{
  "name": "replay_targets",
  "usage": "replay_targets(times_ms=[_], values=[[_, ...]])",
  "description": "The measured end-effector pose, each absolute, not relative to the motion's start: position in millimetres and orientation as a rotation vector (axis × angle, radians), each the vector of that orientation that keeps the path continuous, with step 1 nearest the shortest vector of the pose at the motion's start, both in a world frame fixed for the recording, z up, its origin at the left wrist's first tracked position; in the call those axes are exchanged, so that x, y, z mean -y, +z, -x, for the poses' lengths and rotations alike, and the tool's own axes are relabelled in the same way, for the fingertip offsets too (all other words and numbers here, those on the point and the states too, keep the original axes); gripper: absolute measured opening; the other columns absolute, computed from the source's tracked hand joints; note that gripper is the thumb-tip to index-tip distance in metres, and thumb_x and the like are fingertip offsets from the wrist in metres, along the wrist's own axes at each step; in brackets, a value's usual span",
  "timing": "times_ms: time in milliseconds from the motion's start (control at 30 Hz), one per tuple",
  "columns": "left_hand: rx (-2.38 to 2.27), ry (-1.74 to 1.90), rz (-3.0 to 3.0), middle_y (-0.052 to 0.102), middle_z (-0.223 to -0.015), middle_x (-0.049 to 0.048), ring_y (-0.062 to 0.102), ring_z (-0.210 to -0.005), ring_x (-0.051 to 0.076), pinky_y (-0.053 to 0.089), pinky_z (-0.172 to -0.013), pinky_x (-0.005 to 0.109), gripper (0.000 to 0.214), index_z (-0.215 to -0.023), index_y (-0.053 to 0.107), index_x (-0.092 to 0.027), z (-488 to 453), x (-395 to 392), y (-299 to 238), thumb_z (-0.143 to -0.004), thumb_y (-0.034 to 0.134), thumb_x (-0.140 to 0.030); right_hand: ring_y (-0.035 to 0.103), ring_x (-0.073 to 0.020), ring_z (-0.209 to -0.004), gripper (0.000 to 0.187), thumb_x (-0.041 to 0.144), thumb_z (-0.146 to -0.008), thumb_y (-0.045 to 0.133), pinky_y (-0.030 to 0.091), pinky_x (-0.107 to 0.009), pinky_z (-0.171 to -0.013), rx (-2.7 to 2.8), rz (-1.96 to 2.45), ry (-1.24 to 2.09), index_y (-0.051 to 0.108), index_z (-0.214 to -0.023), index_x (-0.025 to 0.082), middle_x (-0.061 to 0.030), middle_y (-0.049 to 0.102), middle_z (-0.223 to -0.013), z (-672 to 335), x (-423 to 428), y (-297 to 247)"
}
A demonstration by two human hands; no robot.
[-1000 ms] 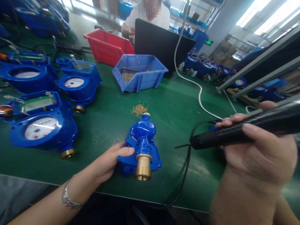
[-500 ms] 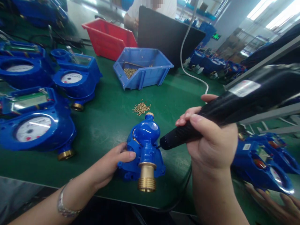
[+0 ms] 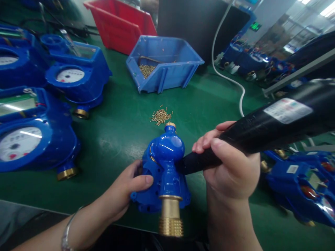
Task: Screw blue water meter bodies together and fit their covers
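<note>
A blue water meter body (image 3: 165, 164) with a brass threaded end (image 3: 170, 218) lies upside down near the front edge of the green bench (image 3: 125, 125). My left hand (image 3: 125, 190) grips its left side, thumb on top. My right hand (image 3: 230, 164) is wrapped round a black electric screwdriver (image 3: 267, 125), whose tip meets the meter's right side. A small heap of brass screws (image 3: 160, 116) lies just beyond the meter.
Several finished blue meters with dials (image 3: 31, 139) stand at the left, and more lie at the right (image 3: 300, 181). A blue bin of screws (image 3: 163, 64) and a red bin (image 3: 123, 22) sit further back. A white cable (image 3: 230, 80) runs past a black screen (image 3: 199, 24).
My right hand has swung the screwdriver in from the right until its tip reaches the meter. My left hand has kept hold of the meter, which now sits closer to me.
</note>
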State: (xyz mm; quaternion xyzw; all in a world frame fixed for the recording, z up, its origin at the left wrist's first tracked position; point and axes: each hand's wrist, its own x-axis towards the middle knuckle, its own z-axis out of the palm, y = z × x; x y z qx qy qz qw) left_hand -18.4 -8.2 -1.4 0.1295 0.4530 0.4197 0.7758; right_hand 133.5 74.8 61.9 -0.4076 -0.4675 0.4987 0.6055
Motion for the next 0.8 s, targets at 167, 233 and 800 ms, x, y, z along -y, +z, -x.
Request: replay_targets(times_ms=[167, 233, 800], values=[[-0.998, 0.903, -0.294, 0.066, -0.098, 0.0119, 0.063, -0.08, 0.026, 0.05, -0.072, 0.034, 0.057, -0.106, 0.052, -0.013, 17.7, 8.1, 0.8, -0.058, 0.072, -0.035, 0.054, -0.0123, -0.046, 0.021, 0.01, -0.063, 0.057, 0.045, -0.028, -0.047, 1.085, 0.95, 1.099, 0.053, -0.083, 0.018, 0.0058, 0.057, -0.054, -134.0, -73.1, 59.5], [-1.006, 0.872, -0.317, 0.065, -0.099, 0.0126, 0.063, -0.082, 0.026, 0.05, -0.074, 0.034, 0.057, -0.107, 0.052, -0.013, 19.5, 6.7, 3.7, -0.058, 0.072, -0.036, 0.054, -0.0121, -0.045, 0.02, 0.01, -0.064, 0.056, 0.045, -0.027, -0.047, 1.094, 0.953, 1.079, 0.053, -0.082, 0.018, 0.0061, 0.056, -0.054, -133.3, -72.9, 58.1], [-0.951, 0.78, -0.469, 0.066, -0.102, 0.0149, 0.061, -0.096, 0.032, 0.045, -0.086, 0.043, 0.055, -0.112, 0.053, -0.009, 23.8, 5.9, 0.9, -0.067, 0.065, -0.038, 0.045, -0.0133, -0.053, 0.029, 0.018, -0.067, 0.043, 0.044, -0.031, -0.052, 1.207, 0.983, 0.703, 0.061, -0.088, 0.021, 0.0014, 0.043, -0.06, -169.4, -29.6, 137.1]])
